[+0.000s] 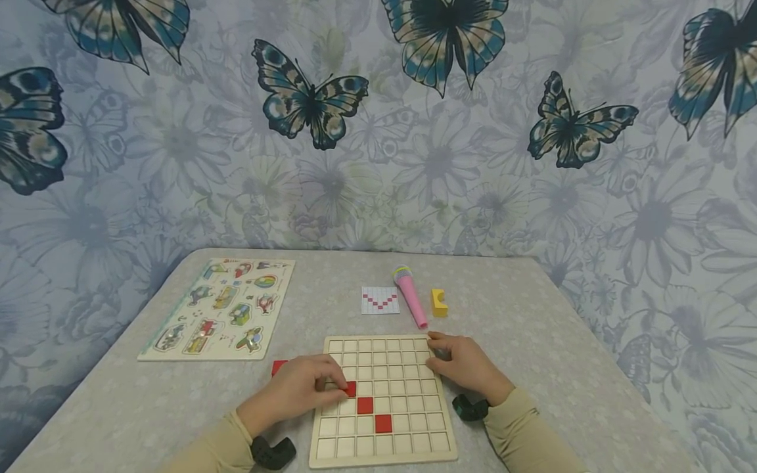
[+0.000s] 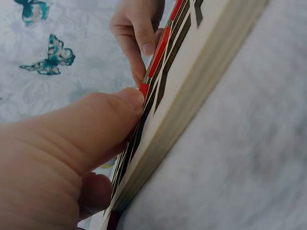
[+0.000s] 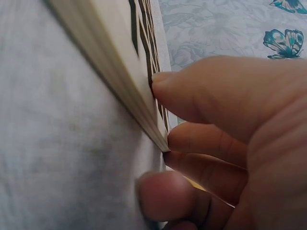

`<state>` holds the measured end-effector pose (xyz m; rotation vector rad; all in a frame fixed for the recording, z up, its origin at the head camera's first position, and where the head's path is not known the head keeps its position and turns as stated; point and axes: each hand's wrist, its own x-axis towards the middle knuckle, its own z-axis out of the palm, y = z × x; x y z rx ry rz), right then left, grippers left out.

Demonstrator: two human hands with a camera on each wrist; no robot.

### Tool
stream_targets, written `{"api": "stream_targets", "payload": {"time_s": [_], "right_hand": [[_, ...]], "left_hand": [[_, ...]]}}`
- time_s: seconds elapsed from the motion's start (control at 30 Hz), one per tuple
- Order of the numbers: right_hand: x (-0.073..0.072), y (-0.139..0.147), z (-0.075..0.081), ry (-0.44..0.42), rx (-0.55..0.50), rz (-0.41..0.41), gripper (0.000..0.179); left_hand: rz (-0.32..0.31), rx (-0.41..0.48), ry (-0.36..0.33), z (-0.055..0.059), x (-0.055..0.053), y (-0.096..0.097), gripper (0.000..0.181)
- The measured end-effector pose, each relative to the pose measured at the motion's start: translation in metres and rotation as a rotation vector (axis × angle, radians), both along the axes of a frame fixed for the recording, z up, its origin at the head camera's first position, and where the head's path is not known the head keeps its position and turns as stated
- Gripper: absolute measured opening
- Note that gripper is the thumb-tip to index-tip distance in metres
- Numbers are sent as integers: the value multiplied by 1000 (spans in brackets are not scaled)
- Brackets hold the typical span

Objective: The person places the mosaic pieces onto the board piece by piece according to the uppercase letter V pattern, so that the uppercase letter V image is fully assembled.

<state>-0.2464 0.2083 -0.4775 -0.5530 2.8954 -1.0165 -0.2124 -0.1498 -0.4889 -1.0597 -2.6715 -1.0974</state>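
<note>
A pale wooden grid board (image 1: 408, 453) lies on the table in front of me. My left hand (image 1: 301, 387) pinches a small red square tile (image 1: 351, 389) between thumb and fingers, down at a cell near the board's left side. Two more red tiles sit in cells, a nearer one (image 1: 383, 424) and a middle one (image 1: 365, 405), forming a diagonal with it. Across the board, my right hand (image 1: 470, 364) grips its far right corner, thumb (image 3: 165, 84) on the top face and fingers against the edge. Another red piece (image 1: 279, 366) shows partly behind the left hand.
Beyond the board lie a small pattern card (image 1: 380, 300) with red squares in a V, a pink toy microphone (image 1: 411, 299) and a yellow notched block (image 1: 439, 303). A picture puzzle board (image 1: 227, 309) lies at the far left. Butterfly-patterned wall covering (image 1: 437, 210) stands behind the table.
</note>
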Motion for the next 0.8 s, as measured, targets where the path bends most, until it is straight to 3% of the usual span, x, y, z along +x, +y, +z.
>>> {"api": "stream_targets", "payload": {"time_s": [0.8], "right_hand": [[0,1,1,-8,27,-5,48]], "left_hand": [[32,-45,16,4,4,-2,3]]}}
